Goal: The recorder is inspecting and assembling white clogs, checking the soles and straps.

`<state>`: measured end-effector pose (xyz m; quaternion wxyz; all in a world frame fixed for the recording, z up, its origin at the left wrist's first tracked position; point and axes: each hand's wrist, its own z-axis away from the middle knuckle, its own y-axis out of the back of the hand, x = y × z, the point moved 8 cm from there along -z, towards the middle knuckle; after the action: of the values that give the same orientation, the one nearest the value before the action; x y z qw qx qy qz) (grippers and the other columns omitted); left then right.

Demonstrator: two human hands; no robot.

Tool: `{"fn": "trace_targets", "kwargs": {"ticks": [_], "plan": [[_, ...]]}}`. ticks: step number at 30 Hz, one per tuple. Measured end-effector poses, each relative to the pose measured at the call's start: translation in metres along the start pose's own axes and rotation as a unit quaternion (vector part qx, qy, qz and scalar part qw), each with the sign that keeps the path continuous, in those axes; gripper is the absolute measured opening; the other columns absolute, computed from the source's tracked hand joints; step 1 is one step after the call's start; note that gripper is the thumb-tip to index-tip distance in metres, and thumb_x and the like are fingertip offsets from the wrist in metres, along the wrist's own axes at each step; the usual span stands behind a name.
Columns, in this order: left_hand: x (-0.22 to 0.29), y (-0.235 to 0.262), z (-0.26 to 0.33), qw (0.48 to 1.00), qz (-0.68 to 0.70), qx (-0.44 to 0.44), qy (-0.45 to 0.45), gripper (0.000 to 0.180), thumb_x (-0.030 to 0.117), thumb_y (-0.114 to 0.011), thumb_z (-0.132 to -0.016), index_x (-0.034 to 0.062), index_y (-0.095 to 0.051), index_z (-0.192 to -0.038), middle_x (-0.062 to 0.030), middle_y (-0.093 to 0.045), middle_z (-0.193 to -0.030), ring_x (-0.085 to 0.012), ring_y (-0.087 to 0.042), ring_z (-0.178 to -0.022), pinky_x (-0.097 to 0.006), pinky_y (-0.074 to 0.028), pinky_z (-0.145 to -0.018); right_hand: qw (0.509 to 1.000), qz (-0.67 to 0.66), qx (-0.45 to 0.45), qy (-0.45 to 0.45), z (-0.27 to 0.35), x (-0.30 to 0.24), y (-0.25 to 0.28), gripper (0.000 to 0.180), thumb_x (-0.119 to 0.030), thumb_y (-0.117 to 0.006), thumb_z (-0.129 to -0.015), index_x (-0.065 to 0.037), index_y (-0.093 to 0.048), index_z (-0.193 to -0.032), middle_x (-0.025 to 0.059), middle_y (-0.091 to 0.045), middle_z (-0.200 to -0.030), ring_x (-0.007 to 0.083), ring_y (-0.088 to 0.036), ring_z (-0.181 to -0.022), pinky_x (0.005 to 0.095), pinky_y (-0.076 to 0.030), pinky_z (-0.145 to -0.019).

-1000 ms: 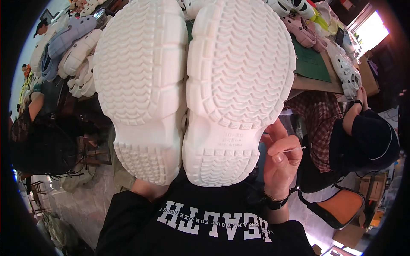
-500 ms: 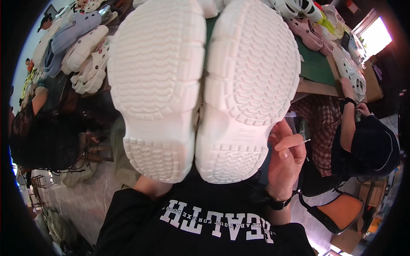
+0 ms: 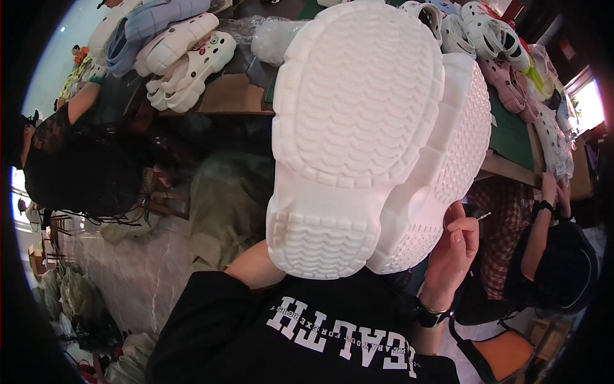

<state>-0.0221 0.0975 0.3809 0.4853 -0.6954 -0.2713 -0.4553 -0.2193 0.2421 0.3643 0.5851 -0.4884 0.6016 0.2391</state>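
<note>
Two white foam clogs, the left clog (image 3: 358, 96) and the right clog (image 3: 464, 128), are raised before me with their wavy-treaded soles facing me. The right one is tilted and partly behind the left. My left wrist (image 3: 257, 264) runs in behind the left clog's heel; the clogs hide those fingers, and the pair is held up from that side. Beside the right clog's heel, my right hand (image 3: 455, 249) has curled fingers pinching a thin white-tipped stick (image 3: 484, 216), like a cotton swab. Whether these fingers also touch the clog is unclear.
White and blue-grey clogs (image 3: 192, 73) lie on the table at the left, near clear plastic wrap (image 3: 275, 38). More clogs (image 3: 483, 32) crowd the green mat (image 3: 511, 137) at the right. One person (image 3: 83, 169) sits at left, another (image 3: 556, 256) at right, by an orange-seated chair (image 3: 502, 355).
The clogs have shifted right in view, and the right one has turned and slid partly behind the left. My right hand keeps the stick beside the heel. The view has swung left.
</note>
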Motion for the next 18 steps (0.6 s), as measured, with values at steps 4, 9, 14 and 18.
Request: {"fn": "trace_targets", "kwargs": {"ticks": [4, 9, 14, 18], "plan": [[0.01, 0.003, 0.004, 1.0, -0.003, -0.021, -0.02, 0.032, 0.023, -0.051, -0.101, -0.0012, -0.063, -0.119, -0.0035, -0.068, -0.108, -0.0178, -0.064, -0.093, -0.026, -0.048, -0.083, 1.0, -0.001, 0.01, -0.001, -0.01, 0.008, -0.003, 0.01, -0.014, -0.064, -0.091, -0.004, -0.062, -0.092, 0.0201, -0.057, -0.135, 0.0256, -0.058, -0.114, 0.0348, -0.043, -0.094], [0.034, 0.025, -0.026, 0.995, -0.002, -0.068, -0.067, 0.032, 0.023, -0.051, -0.101, -0.0013, -0.063, -0.119, -0.0035, -0.068, -0.108, -0.018, -0.064, -0.092, -0.026, -0.048, -0.083, 0.997, 0.021, 0.075, -0.017, -0.036, 0.027, 0.024, 0.006, -0.008, -0.059, -0.095, -0.003, -0.063, -0.096, 0.0074, -0.068, -0.097, 0.012, -0.061, -0.078, 0.0242, -0.047, -0.072], [0.033, 0.055, -0.098, 0.844, -0.522, 0.078, -0.098, 0.027, 0.029, -0.06, -0.09, 0.002, -0.065, -0.091, -0.0184, -0.064, -0.074, -0.0302, -0.064, -0.068, -0.039, -0.05, -0.063, 0.979, 0.187, 0.072, -0.028, -0.069, 0.018, 0.026, 0.007, -0.008, -0.062, -0.094, -0.003, -0.066, -0.097, -0.0027, -0.061, -0.084, 0.0044, -0.053, -0.072, 0.0187, -0.042, -0.065], [0.023, 0.057, -0.14, 0.744, -0.648, 0.1, -0.13, 0.036, 0.036, -0.062, -0.088, 0.0027, -0.057, -0.075, -0.0191, -0.064, -0.072, -0.0404, -0.063, -0.072, -0.05, -0.049, -0.061, 0.965, 0.257, -0.006, 0.054, -0.105, -0.005, -0.014, 0.006, -0.004, -0.063, -0.092, -0.002, -0.066, -0.097, -0.0048, -0.058, -0.082, 0.0032, -0.051, -0.074, 0.0182, -0.041, -0.066]]}}
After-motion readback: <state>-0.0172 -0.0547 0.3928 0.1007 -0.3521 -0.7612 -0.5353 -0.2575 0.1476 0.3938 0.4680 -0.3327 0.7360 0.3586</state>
